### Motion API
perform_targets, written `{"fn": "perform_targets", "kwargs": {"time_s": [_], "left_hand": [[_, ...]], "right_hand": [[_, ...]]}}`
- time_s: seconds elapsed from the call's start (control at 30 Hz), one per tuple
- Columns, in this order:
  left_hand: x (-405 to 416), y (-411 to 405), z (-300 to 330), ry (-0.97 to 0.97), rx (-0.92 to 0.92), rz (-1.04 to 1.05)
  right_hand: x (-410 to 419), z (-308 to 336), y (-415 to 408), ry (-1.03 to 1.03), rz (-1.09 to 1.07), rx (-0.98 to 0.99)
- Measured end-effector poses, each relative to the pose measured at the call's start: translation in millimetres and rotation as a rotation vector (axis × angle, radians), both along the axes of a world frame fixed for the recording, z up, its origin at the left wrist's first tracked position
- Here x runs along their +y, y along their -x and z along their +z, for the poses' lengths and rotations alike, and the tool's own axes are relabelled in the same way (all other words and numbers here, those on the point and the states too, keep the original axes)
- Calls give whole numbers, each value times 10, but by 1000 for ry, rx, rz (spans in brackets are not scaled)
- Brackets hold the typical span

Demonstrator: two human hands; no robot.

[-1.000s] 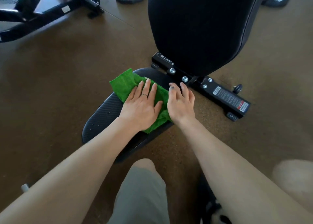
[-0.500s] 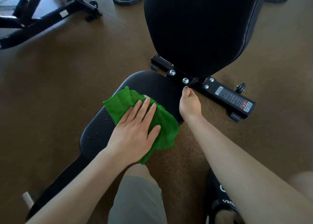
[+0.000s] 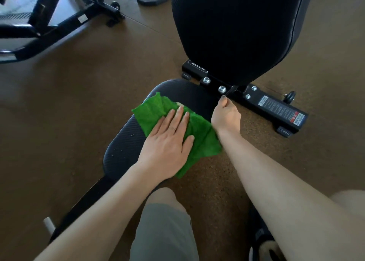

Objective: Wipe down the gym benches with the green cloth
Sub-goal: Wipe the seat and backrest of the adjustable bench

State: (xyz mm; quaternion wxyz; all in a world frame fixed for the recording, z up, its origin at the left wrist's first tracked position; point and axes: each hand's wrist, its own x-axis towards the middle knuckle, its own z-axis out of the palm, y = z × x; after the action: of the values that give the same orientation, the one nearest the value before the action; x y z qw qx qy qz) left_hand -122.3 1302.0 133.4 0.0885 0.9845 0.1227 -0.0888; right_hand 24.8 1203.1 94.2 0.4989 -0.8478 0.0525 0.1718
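While left hand [image 3: 167, 142] presses green cloth [image 3: 199, 140] flat, fingers straight and together, at frame centre, right hand [image 3: 226, 115] curls over seat pad [image 3: 122, 144] edge.

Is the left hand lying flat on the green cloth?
Yes, the left hand presses with straight fingers on the cloth, which lies on the seat.

Bare forearms — thin ring [image 3: 174, 129] on the left hand [image 3: 166, 142], dark-painted nail, grey-green shorts [image 3: 164, 233]
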Motion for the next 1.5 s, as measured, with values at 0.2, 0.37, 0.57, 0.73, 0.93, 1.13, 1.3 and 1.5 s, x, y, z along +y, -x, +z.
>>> {"fn": "perform_targets", "kwargs": {"time_s": [0.2,0.37,0.57,0.73,0.93,1.13,1.3,1.5], "left_hand": [[203,-455,-76,-40,-34,42],[400,-1056,-124,5,3,117],[-4,-32,31,-2,8,68],[179,-185,-12,-31,-9,68],[397,-921,-134,-18,-24,193],[38,-86,47,-23,-11,127],[239,-304,-11,-39,-28,137],[412,-1013,-177,5,-39,221]], "right_hand": [[15,-70,-25,-3,-27,-34],[-39,-88,-46,-39,-19,-45],[-15,1,23,-25,-5,25],[43,-7,85,-1,-82,-21],[35,-43,48,22,-121,-110],[35,25,92,54,-69,-52],[66,-33,66,91,-114,-86],[41,-102,15,128,-78,-133]]}}
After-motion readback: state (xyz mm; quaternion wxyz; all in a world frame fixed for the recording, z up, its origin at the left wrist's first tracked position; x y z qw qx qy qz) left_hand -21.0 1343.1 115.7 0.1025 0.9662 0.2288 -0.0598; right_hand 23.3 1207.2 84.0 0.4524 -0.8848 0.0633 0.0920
